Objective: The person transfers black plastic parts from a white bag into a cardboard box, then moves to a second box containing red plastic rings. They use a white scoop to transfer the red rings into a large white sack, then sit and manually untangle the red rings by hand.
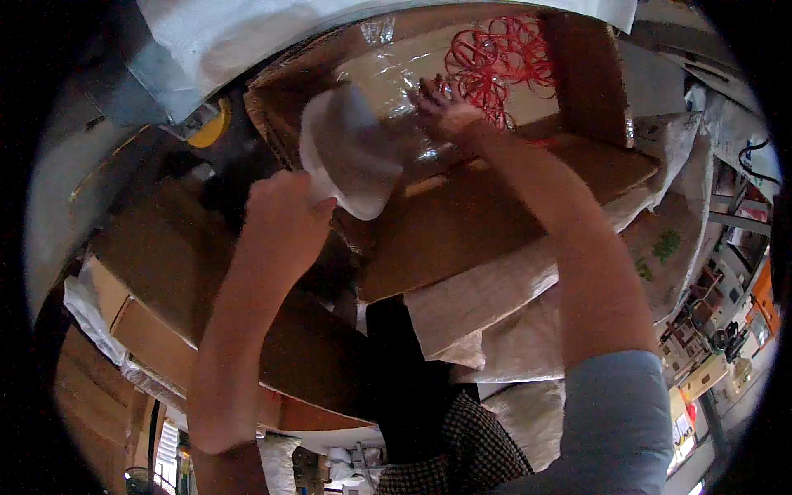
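My left hand (288, 201) grips the near edge of a white, curved piece (352, 154). The piece is blurred, so I cannot tell if it is a container or a bent sheet. It is held over the left side of an open cardboard box (458, 223). Inside that box, my right hand (448, 111) reaches in with its fingers apart and nothing visible in them. Thin red loops (495, 59), tangled together, lie on the box's bottom at the far right, just beyond my right fingers. Shiny clear tape (396, 93) runs across the bottom.
Another cardboard flap or box (161, 247) spreads at the left. Whitish woven sacks (489, 297) lie under the box at the right. A yellow rounded part (210, 124) shows at the upper left. White sheeting (260, 37) borders the far side.
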`<state>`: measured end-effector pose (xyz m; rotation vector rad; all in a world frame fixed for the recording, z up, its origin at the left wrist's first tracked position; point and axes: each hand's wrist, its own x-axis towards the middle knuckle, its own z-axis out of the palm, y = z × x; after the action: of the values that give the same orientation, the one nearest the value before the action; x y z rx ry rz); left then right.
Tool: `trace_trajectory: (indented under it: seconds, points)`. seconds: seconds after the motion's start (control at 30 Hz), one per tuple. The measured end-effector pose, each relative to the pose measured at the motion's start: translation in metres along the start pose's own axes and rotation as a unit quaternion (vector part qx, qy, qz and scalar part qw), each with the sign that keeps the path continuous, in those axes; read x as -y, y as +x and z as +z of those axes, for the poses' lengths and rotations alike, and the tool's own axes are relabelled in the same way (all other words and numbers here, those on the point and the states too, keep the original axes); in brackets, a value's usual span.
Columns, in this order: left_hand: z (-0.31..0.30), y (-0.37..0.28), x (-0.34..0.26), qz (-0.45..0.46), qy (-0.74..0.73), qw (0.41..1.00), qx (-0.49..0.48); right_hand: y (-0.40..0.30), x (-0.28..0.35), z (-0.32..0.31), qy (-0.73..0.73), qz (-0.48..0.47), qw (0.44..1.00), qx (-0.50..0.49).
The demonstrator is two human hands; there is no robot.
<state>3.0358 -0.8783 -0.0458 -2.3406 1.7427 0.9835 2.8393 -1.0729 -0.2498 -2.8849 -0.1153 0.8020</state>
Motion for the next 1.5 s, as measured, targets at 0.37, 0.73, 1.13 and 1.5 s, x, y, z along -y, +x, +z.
trace_trajectory:
  seconds: [0.37, 0.73, 1.13, 1.5]
  points:
    - [0.031, 0.008, -0.008, -0.188, -0.399, 0.894, 0.075, -0.016, -0.141, -0.019, 0.047, 0.522, 0.851, 0.021]
    - [0.096, 0.017, -0.003, -0.141, -0.361, 0.921, 0.034, -0.015, -0.087, 0.012, 0.396, 0.294, 0.870, 0.017]
    - [0.133, 0.054, 0.010, -0.082, -0.534, 0.840, 0.045, -0.089, -0.137, 0.066, 0.233, 0.453, 0.860, 0.009]
    - [0.119, 0.059, -0.005, -0.101, -0.471, 0.872, 0.086, -0.010, -0.051, 0.082, 0.171, 0.256, 0.945, 0.111]
